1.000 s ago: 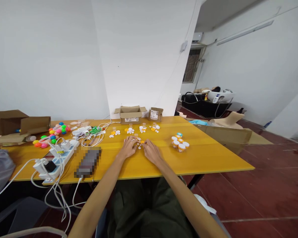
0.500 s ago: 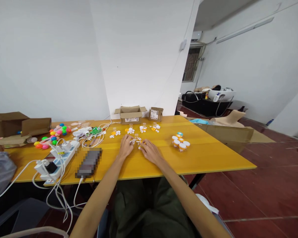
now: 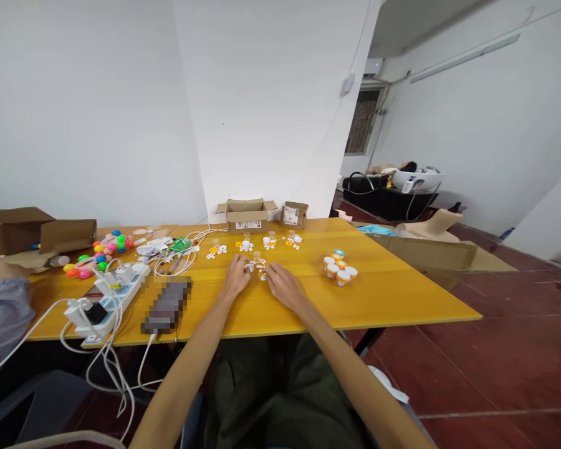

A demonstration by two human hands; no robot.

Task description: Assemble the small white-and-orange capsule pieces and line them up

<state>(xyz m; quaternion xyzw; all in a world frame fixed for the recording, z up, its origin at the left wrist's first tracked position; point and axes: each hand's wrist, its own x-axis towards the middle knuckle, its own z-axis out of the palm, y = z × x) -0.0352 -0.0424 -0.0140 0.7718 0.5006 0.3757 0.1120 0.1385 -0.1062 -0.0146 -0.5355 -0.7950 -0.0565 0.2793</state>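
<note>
My left hand [image 3: 237, 274] rests on the table with its fingers bent around the edge of a white round piece [image 3: 249, 267]. Across from it, my right hand [image 3: 284, 284] has curled fingers held close together; what lies under them is hidden. Small white printed discs [image 3: 258, 264] are scattered between the two hands, and one lone disc [image 3: 263, 279] lies by my right thumb. Just beyond them stands a small clear cup [image 3: 257, 255]. Farther back are several similar groups of clear cups, orange lids [image 3: 239, 245] and white discs [image 3: 221, 249].
Lidded jars [image 3: 341, 274] cluster on the right. Two cardboard boxes, one open [image 3: 247, 218] and one smaller [image 3: 294, 215], stand against the wall. To the left are a phone [image 3: 167, 305], a power strip [image 3: 121, 299] with cables, colourful balls [image 3: 112, 246] and another person's grey sleeve [image 3: 4, 308].
My right hand's fingers have drawn in over the orange piece that showed beside them. My left hand has barely moved. The other person's sleeve at the left has shifted a little.
</note>
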